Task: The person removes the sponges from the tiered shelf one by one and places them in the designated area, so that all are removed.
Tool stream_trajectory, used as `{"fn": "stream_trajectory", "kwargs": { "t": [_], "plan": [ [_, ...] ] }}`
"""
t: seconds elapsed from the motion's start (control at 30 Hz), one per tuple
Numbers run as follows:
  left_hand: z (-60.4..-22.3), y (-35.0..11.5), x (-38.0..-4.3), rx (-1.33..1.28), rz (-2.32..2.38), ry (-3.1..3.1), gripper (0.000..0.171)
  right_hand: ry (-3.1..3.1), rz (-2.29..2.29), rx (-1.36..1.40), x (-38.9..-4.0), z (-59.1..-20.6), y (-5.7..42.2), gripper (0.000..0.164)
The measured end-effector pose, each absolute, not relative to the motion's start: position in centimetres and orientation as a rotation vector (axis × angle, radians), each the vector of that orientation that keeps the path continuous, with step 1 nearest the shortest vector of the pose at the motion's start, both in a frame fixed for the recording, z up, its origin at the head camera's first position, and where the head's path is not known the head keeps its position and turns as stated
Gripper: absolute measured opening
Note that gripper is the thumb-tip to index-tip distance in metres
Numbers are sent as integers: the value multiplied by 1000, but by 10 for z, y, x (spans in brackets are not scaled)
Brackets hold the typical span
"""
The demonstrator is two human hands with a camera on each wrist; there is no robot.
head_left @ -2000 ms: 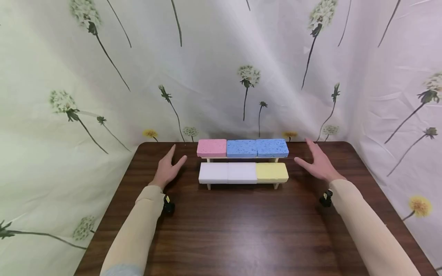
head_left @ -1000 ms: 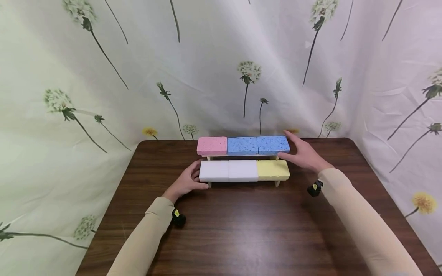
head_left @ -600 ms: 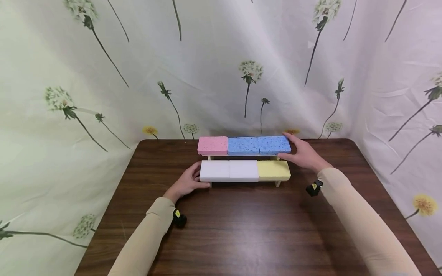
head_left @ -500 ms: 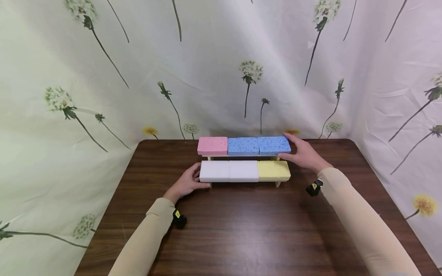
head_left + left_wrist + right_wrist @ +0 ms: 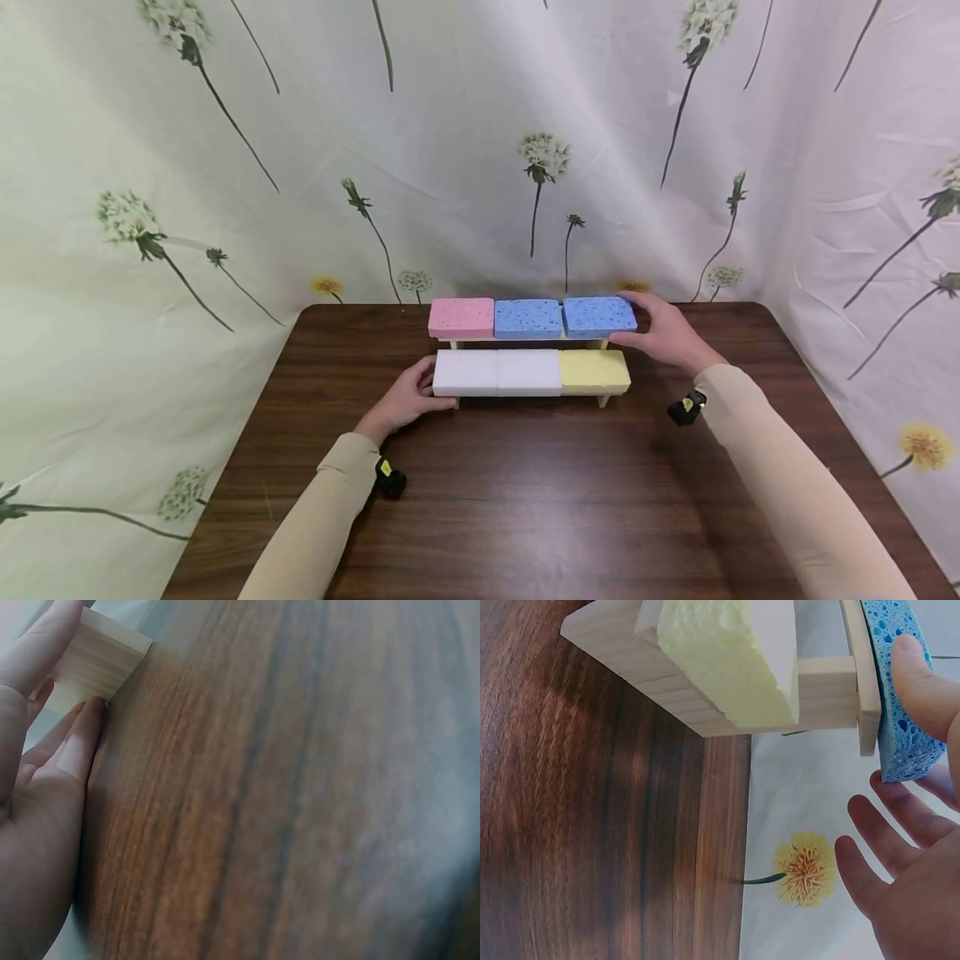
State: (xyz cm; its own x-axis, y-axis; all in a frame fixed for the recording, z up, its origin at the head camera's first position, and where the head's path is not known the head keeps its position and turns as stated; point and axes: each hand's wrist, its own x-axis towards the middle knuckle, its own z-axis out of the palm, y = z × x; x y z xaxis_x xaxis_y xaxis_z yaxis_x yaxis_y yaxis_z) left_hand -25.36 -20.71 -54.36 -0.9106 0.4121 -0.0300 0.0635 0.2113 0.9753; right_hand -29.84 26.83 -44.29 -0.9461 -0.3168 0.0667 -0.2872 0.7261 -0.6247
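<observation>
A two-tier wooden stand (image 5: 603,400) holds sponges in two rows. My right hand (image 5: 663,335) pinches the rightmost blue sponge (image 5: 597,317) at its right end on the upper tier, thumb in front. The right wrist view shows that sponge (image 5: 900,750) projecting past the shelf end. A second blue sponge (image 5: 527,318) and a pink sponge (image 5: 461,317) lie to its left. The lower tier carries two white sponges (image 5: 497,372) and a yellow sponge (image 5: 595,371). My left hand (image 5: 405,397) grips the stand's left end; its fingers meet the wooden side (image 5: 97,664) in the left wrist view.
The stand is near the back of a dark brown wooden table (image 5: 510,517). Behind it and at both sides hangs a white cloth (image 5: 465,167) printed with dandelions. A small black wrist camera (image 5: 686,408) is strapped to each wrist.
Both hands have come in from the sides to the stand. The rightmost blue sponge has shifted slightly right with my right hand, opening a narrow gap from its neighbour. The left hand stays at the stand.
</observation>
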Motion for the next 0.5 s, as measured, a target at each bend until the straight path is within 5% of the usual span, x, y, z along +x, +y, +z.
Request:
{"fn": "stream_trajectory", "kwargs": {
  "t": [0.5],
  "plan": [
    [-550,-208,-256,443,1746,2236,81,2902,-1057,-494,-294,-441,292,79]
  ]
}}
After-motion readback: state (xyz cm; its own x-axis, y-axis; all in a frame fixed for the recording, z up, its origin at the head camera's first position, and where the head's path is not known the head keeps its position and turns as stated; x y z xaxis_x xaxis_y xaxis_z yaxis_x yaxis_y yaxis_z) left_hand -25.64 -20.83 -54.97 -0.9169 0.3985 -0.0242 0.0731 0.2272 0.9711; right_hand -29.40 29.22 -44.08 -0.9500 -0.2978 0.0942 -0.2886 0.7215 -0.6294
